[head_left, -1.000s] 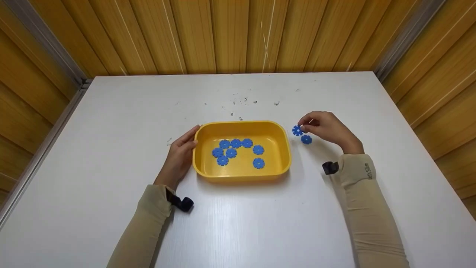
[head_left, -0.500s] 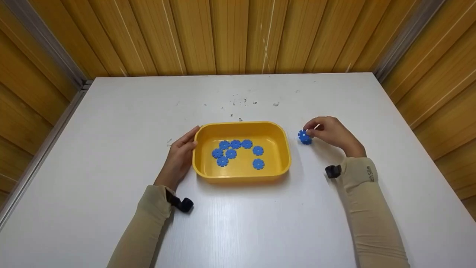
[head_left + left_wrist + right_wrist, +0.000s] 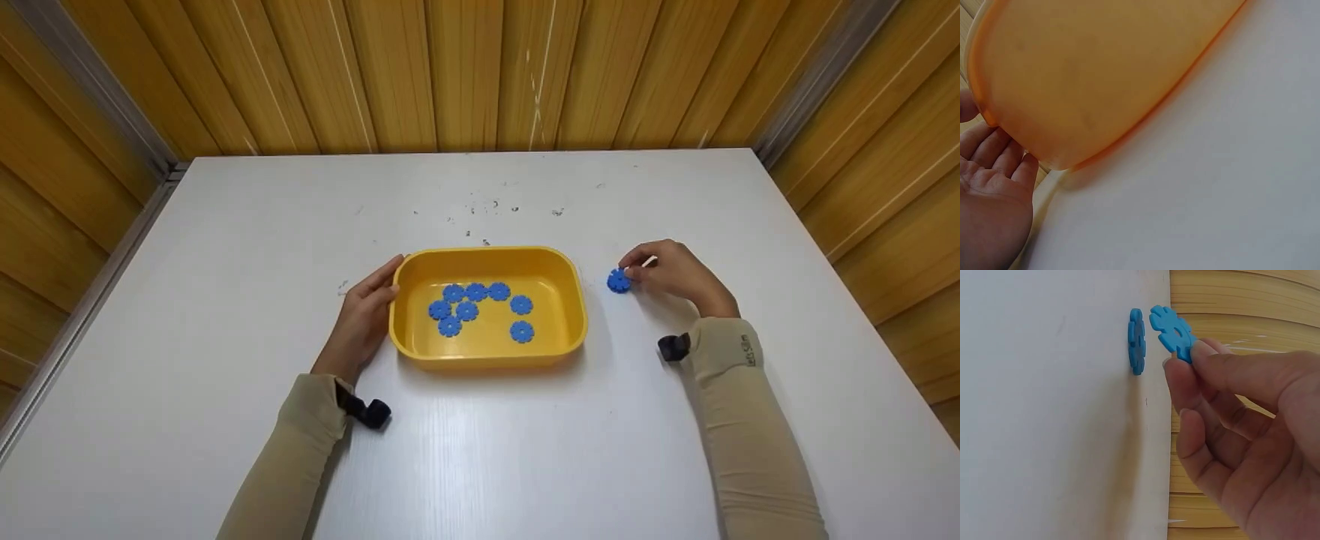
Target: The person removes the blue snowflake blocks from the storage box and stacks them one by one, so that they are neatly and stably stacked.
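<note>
A shallow yellow plastic bin (image 3: 487,361) stands on the white table, with several blue notched snowflake discs (image 3: 476,292) lying flat on its floor. My left hand (image 3: 362,319) grips the bin's left end, thumb at the rim and fingers along the outer wall, which also shows in the left wrist view. To the right of the bin, my right hand (image 3: 673,274) pinches a blue snowflake disc (image 3: 1175,331) between thumb and fingertips, tilted. Close beside it in the right wrist view, a second snowflake disc (image 3: 1136,342) lies on the table; the held one overlaps it in the head view.
The white table (image 3: 525,465) has dark scuff marks behind the bin. Wood-patterned panels (image 3: 465,75) rise beyond its far edge and at both sides. Each sleeved wrist wears a small black camera, one of them the left wrist camera (image 3: 375,413).
My right hand, with the pinched snowflake disc, has shifted right and slightly nearer, bringing it over the disc on the table. My left hand and the bin have stayed put.
</note>
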`<state>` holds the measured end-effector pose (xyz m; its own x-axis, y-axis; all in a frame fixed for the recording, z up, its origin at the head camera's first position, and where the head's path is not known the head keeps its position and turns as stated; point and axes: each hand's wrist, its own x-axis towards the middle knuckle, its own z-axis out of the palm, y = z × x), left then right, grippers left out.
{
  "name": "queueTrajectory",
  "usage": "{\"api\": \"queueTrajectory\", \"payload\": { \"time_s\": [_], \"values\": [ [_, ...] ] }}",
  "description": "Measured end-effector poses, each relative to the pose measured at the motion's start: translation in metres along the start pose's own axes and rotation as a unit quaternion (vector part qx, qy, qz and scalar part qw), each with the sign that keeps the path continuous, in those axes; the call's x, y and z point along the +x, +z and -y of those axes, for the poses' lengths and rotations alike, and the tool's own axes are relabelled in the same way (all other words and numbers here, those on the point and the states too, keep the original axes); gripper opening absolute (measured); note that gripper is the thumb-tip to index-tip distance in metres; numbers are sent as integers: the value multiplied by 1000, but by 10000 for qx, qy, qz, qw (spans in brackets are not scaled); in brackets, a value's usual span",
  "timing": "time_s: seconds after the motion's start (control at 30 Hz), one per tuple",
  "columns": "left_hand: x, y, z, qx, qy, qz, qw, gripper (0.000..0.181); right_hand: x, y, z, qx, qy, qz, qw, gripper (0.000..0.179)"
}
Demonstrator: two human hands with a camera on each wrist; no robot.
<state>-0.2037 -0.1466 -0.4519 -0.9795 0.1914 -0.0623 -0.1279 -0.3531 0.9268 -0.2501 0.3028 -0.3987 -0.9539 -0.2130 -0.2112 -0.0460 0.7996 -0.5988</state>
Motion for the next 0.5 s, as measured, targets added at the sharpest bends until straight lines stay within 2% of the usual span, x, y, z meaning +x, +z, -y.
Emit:
{"api": "queueTrajectory", "payload": {
  "time_s": [0.17, 0.5],
  "values": [
    [-1, -1, -1, 59, -4, 6, 10000, 53, 3, 0, -1, 12, 187, 139, 9997, 24],
    [-1, 0, 0, 43, -33, 24, 10000, 52, 6, 1, -1, -63, 260, 247, 9993, 24]
  ]
}}
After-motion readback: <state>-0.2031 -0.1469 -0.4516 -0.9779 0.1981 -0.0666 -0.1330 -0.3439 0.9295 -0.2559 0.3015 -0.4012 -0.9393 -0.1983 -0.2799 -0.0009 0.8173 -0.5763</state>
